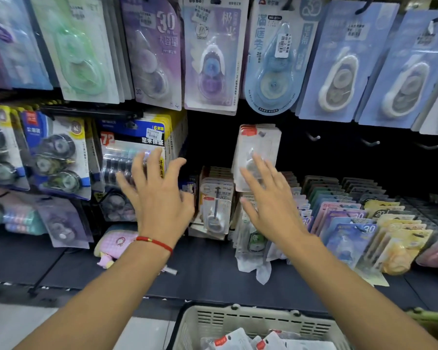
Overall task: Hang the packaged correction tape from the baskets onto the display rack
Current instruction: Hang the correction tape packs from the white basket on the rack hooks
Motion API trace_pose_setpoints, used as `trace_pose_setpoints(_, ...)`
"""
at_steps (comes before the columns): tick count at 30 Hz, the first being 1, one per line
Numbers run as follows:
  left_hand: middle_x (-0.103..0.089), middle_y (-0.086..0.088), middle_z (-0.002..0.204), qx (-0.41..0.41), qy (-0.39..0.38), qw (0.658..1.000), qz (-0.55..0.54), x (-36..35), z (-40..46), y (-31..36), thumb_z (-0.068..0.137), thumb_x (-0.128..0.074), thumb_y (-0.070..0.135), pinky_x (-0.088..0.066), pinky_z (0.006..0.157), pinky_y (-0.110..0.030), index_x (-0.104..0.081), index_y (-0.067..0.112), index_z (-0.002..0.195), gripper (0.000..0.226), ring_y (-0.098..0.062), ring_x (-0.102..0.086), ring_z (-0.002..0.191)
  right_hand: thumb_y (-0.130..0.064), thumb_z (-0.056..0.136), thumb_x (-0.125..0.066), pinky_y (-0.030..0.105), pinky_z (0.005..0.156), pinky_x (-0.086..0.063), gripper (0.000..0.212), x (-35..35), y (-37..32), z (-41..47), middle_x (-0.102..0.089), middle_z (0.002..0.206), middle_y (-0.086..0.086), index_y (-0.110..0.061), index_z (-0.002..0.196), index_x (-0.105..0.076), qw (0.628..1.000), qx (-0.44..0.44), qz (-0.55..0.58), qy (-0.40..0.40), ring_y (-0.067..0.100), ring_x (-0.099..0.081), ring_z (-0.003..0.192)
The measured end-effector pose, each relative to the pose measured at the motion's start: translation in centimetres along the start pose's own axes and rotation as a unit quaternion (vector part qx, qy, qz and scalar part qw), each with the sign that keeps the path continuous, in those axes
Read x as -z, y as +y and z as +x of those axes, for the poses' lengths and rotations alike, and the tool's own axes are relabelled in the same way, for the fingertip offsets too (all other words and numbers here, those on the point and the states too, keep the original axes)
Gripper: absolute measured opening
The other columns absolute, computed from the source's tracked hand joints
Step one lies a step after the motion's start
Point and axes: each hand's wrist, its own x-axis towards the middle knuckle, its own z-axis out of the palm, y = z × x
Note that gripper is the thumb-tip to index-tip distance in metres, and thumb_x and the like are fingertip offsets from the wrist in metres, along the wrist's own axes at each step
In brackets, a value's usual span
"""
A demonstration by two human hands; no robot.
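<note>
Head view: basket (250, 322) cut off below; hung packs (259, 147) blurred.

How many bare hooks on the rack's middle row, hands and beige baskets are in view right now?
bare hooks: 3
Hands, the left hand and right hand, both open: 2
beige basket: 1
Total: 6
</note>
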Motion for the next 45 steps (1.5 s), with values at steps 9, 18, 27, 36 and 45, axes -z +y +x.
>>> trace_pose_setpoints(9, -0.028, -0.008, 0.168, -0.023, -0.056, 0.998, 0.023, -1.1, -0.4, -1.5, 0.073, -0.073, 0.008, -0.009, 0.119, -0.078, -0.057, 0.028, 0.143, 0.074, -0.035, -0.007, 0.159, -0.023, 0.101, -0.058, 0.053, 0.127, -0.025, 0.081, -1.9, 0.0, 5.9, 0.012, 0.176, -0.001, -0.018, 0.167, -0.013, 0.996, -0.048, -0.064, -0.035, 0.026, -0.005, 0.163)
trace_pose_setpoints(18, -0.024, -0.009, 0.170, -0.038, -0.071, 0.996, 0.032, -0.5, -1.0, -1.8, 0.076, -0.071, 0.008, -0.005, 0.121, -0.076, -0.056, 0.027, 0.144, 0.072, -0.034, -0.001, 0.161, -0.016, 0.093, -0.058, 0.053, 0.123, -0.030, 0.064, -1.0, 0.6, 3.2, -0.016, 0.175, 0.009, -0.015, 0.155, -0.040, 0.995, -0.027, -0.097, 0.020, 0.031, -0.025, 0.157)
trace_pose_setpoints(27, -0.046, -0.011, 0.157, -0.099, -0.168, 0.980, -0.036, -1.8, -5.6, 1.8, 0.081, -0.071, 0.010, -0.024, 0.123, -0.057, -0.064, 0.019, 0.137, 0.058, -0.037, -0.027, 0.152, -0.016, 0.101, -0.054, 0.049, 0.105, -0.045, 0.053, 0.0, 1.8, -1.5, -0.039, 0.161, 0.011, -0.014, 0.153, -0.047, 0.998, -0.060, 0.035, -0.006, 0.033, -0.046, 0.139)
trace_pose_setpoints(36, -0.068, -0.004, 0.135, -0.004, -0.481, 0.867, -0.130, -8.2, -23.7, 2.2, 0.088, -0.069, 0.010, -0.038, 0.106, -0.026, -0.070, 0.019, 0.129, 0.042, -0.026, -0.058, 0.128, -0.032, 0.101, -0.058, 0.041, 0.096, -0.049, 0.016, -4.0, 6.4, -18.7, -0.070, 0.115, 0.011, -0.023, 0.098, -0.071, 0.878, -0.135, 0.039, -0.457, 0.035, -0.062, 0.110)
trace_pose_setpoints(45, -0.041, -0.011, 0.148, 0.119, -0.491, 0.859, -0.082, -10.1, -32.4, -0.1, 0.094, -0.075, 0.031, -0.031, 0.116, -0.032, -0.058, 0.023, 0.143, 0.052, -0.030, -0.031, 0.144, -0.054, 0.100, -0.060, 0.045, 0.106, -0.047, 0.066, -10.2, 2.4, -32.2, -0.051, 0.142, 0.014, -0.019, 0.150, -0.037, 0.831, -0.259, 0.138, -0.472, 0.034, -0.053, 0.127)
